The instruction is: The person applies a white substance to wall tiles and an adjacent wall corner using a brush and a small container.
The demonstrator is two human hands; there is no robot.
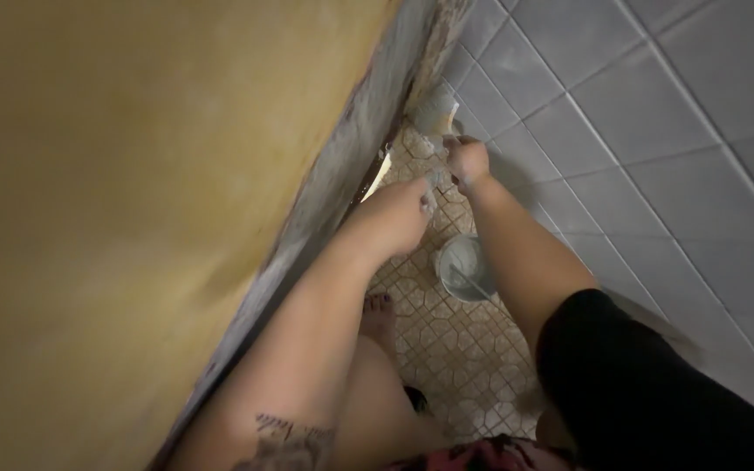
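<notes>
Above the bucket (464, 269), right hand (467, 162) fingers clamp a putty knife (438, 113); left hand (399, 214) fingers pinch something pale, unclear. Wet filler could drip onto the bare foot (379, 316) beside the bucket.

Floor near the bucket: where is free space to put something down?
Bare patterned floor lies below the small bucket, between the bare foot and the right arm. It is crowded higher up, where the left hand and right hand meet between door and tiled wall.
</notes>
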